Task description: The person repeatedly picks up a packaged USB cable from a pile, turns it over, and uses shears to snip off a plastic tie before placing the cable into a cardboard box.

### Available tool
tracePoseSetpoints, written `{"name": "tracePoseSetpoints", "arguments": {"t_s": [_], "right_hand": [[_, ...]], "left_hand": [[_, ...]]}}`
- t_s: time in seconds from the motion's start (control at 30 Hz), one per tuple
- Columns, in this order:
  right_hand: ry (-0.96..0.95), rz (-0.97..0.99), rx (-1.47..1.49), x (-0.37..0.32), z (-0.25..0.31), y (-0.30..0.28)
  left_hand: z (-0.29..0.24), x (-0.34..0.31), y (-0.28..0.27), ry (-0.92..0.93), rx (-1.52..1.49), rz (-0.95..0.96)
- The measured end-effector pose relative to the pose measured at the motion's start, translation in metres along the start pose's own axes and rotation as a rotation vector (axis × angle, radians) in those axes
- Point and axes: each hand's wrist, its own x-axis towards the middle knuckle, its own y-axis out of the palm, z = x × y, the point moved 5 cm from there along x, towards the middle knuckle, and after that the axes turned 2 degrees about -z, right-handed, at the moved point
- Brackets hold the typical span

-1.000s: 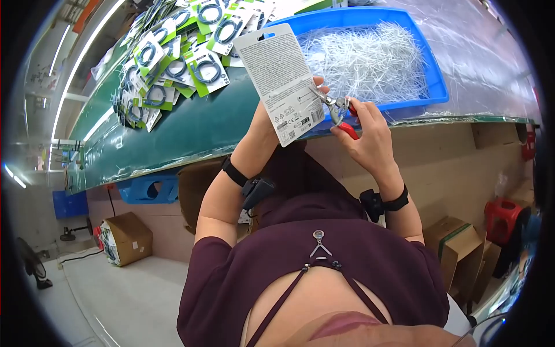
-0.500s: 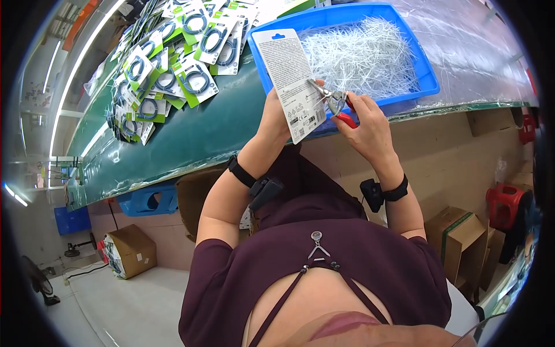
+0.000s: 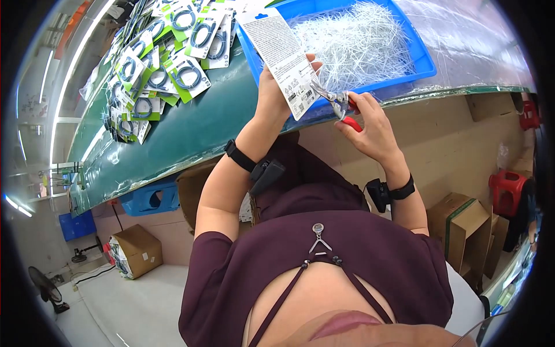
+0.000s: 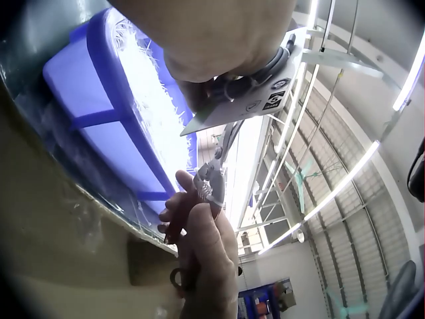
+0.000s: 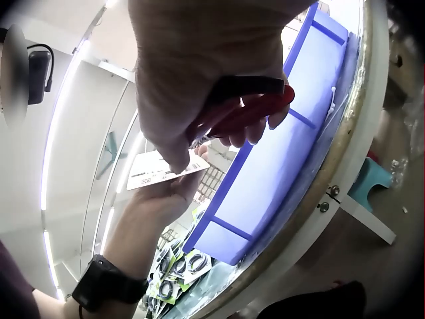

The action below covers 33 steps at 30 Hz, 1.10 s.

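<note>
My left hand (image 3: 272, 95) holds a white packaging card (image 3: 277, 58) from behind, its printed back turned up and tilted over the table edge. On the other face a dark coiled cable (image 4: 262, 73) shows in the left wrist view, partly hidden by the left hand. In my right hand (image 3: 373, 127) are spring-loaded snips (image 3: 338, 101) with red handles, the fingers and thumb wrapped round the grips. The metal tips of the snips overlap the card's right edge near the barcode. Under my right palm, a red handle (image 5: 255, 109) shows in the right wrist view.
A blue tray (image 3: 428, 72) heaped with thin clear plastic strips (image 3: 358, 46) stands just beyond the hands. Several carded cables (image 3: 188, 75) lie piled at the left of the green table (image 3: 173, 136). Cardboard boxes (image 3: 462, 222) and a red stool (image 3: 506, 191) stand below right.
The card first shifted right and turned more upright, then tilted back left and higher in view. The snips stay at its right edge, now near the lower corner. Both hands keep their hold.
</note>
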Motion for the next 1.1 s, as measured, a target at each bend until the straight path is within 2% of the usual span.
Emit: {"name": "tracePoseSetpoints", "arguments": {"t_s": [0.17, 0.27, 0.47, 0.57, 0.8, 0.93, 1.1], "right_hand": [[0.016, 0.041, 0.027, 0.003, 0.003, 0.005], [0.194, 0.128, 0.111, 0.001, -0.001, 0.009], [0.132, 0.116, 0.136, -0.004, -0.012, 0.012], [0.105, 0.052, 0.163, 0.0, -0.001, 0.003], [0.004, 0.01, 0.149, 0.016, 0.015, 0.005], [0.07, 0.046, 0.193, 0.017, 0.016, 0.008], [0.062, 0.013, 0.194, 0.014, 0.01, 0.014]], "left_hand": [[0.005, 0.001, 0.0, -0.022, -0.04, -0.005], [0.007, 0.001, 0.001, -0.015, -0.056, -0.021], [0.005, 0.003, -0.007, 0.096, 0.01, -0.027], [0.005, 0.005, -0.008, 0.185, 0.196, -0.01], [0.013, 0.003, -0.002, 0.146, 0.159, -0.002], [0.015, 0.004, -0.002, 0.152, 0.162, 0.002], [0.016, 0.006, -0.004, 0.179, 0.196, 0.007]]}}
